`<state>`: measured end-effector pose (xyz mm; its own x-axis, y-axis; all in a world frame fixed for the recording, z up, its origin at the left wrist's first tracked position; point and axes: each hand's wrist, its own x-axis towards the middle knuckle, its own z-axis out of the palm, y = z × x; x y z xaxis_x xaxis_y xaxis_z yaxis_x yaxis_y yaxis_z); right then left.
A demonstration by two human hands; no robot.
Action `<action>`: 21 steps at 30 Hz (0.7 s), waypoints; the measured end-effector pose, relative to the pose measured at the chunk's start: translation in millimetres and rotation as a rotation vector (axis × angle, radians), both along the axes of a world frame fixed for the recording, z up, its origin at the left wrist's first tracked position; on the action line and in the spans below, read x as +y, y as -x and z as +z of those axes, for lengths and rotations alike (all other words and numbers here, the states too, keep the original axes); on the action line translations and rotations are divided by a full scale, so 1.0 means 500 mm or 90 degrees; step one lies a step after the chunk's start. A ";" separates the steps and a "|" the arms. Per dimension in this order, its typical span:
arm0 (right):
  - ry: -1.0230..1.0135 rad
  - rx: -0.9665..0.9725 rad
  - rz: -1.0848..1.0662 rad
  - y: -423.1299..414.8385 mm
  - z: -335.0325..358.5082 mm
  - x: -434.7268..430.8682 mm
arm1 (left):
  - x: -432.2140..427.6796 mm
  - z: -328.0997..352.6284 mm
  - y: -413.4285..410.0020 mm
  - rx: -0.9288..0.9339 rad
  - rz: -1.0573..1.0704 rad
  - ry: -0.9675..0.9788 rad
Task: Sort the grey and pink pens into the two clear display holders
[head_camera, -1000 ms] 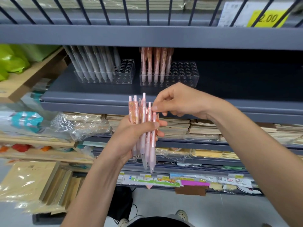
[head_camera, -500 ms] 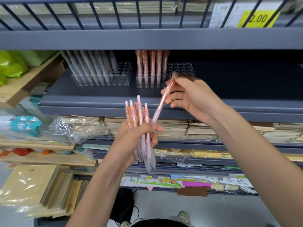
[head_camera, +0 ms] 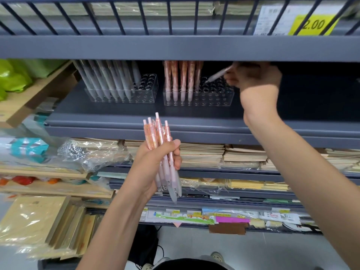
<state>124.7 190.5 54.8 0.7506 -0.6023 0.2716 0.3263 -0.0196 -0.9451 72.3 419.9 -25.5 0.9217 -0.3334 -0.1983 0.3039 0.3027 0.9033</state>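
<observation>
Left of the pink holder (head_camera: 214, 98), just beside it on the same shelf (head_camera: 194, 115), stands the grey holder (head_camera: 124, 92). Grey pens (head_camera: 109, 80) lean back in most of its holes, and only the holes at the end nearest the pink holder are bare. Below the pink holder and in front of it, off the shelf, the left hand (head_camera: 155, 162) has its fingers and thumb curled round a bundle of pink pens (head_camera: 159, 137), held upright with the clicker ends up; four or five tops show. In the pink holder itself, a few standing pink pens (head_camera: 182, 78) fill only the left columns, and the rest of its holes are bare. Above its right part the right hand (head_camera: 253, 76) pinches a single pen (head_camera: 218, 75), slanted with its tip down toward the open holes just right of the standing ones. The tip looks close to a hole, but blur and shadow hide whether it has entered. By this showing the grey side looks nearly or fully done, since no loose grey pens are in view. The pink side is under way, with this pen and the whole bundle not yet seated.
</observation>
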 end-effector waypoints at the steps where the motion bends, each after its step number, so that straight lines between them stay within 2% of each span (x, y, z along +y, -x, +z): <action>1: 0.016 0.015 -0.005 -0.009 -0.002 0.002 | 0.002 0.002 0.001 -0.003 0.001 -0.004; 5: 0.255 0.137 -0.077 -0.041 -0.021 0.020 | 0.008 0.003 0.004 -0.034 -0.007 -0.033; 9: 0.418 0.212 -0.107 -0.062 -0.022 0.039 | 0.016 0.007 0.003 -0.025 0.002 -0.016; 13: 0.576 0.250 -0.079 -0.068 -0.013 0.052 | 0.025 0.005 0.002 -0.016 0.008 -0.002; 19: 0.714 0.289 -0.057 -0.072 0.010 0.064 | 0.044 -0.001 0.004 -0.041 -0.016 -0.005; 21: 0.721 0.308 -0.053 -0.075 0.016 0.068 | 0.048 -0.001 0.005 -0.032 -0.017 0.011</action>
